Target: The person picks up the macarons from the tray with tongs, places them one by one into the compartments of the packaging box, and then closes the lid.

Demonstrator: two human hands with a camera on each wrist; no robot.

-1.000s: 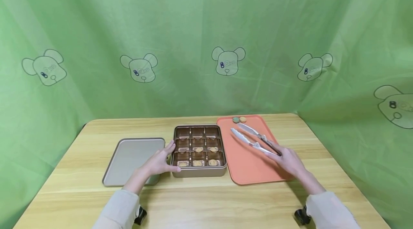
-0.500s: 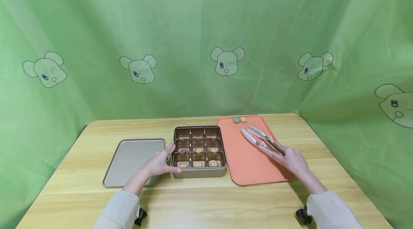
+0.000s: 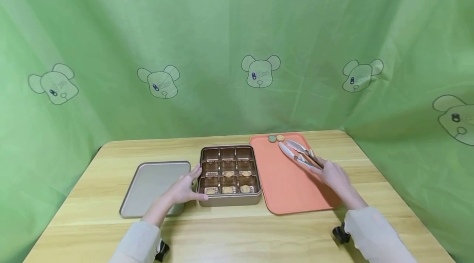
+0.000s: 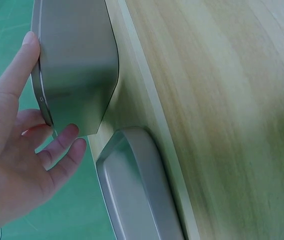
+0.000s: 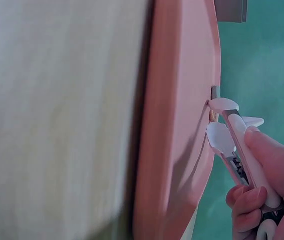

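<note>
My right hand [image 3: 335, 178] grips a pair of tongs [image 3: 301, 158] with white ends, spread apart over the far part of the orange tray [image 3: 292, 189]. Just beyond their tips lie a green macaron [image 3: 272, 138] and a tan macaron [image 3: 280, 138], side by side. With relaxed fingers, my left hand [image 3: 183, 189] rests on the near left corner of a square tin [image 3: 229, 200]. Its thumb touches the rim in the left wrist view. Inside is a brown divided insert [image 3: 227, 154]; cookies [image 3: 245, 189] sit in several compartments of its near and middle rows.
A flat grey lid [image 3: 153, 185] lies left of the tin, partly behind my left hand. The wooden table [image 3: 237, 234] carries everything. A green curtain [image 3: 207, 110] with printed bear heads hangs behind and at both sides.
My right hand first moved the tongs rightward across the tray, then forward, so their tips are now closer to the macarons. The left hand has stayed on the tin.
</note>
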